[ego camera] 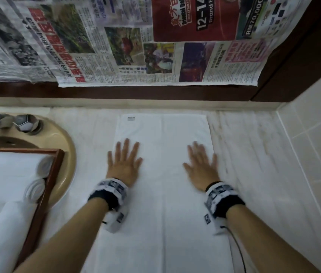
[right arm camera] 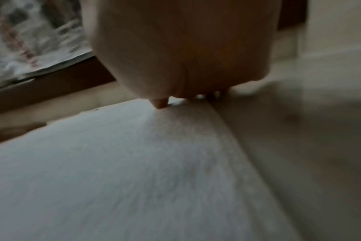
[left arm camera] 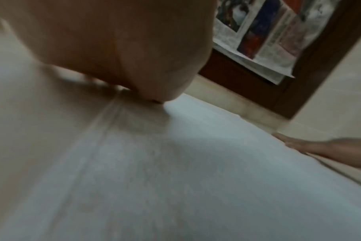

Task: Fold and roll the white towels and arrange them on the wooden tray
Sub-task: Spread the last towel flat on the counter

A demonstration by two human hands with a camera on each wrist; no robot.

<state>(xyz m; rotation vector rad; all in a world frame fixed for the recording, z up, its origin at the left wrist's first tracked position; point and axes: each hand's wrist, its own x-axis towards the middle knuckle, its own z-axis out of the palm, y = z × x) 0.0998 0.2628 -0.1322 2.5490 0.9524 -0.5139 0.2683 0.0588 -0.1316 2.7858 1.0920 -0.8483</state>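
Note:
A white towel (ego camera: 163, 184) lies flat and long on the pale counter, folded lengthwise with a seam down its middle and a small label at its far left corner. My left hand (ego camera: 125, 162) presses palm down on its left half, fingers spread and straight. My right hand (ego camera: 202, 166) lies flat on its right half near the edge, blurred. Rolled white towels (ego camera: 8, 170) sit in the wooden tray (ego camera: 56, 166) at the left. In the left wrist view the towel (left arm camera: 175, 179) fills the frame below my left hand (left arm camera: 118, 48); in the right wrist view the towel (right arm camera: 113, 163) runs under my right hand (right arm camera: 185, 48).
The tray rests over a beige sink (ego camera: 65, 154) with a chrome tap (ego camera: 25, 123) at the far left. Newspaper sheets (ego camera: 136, 46) hang on the dark wooden back wall. A tiled wall (ego camera: 317, 134) bounds the counter on the right.

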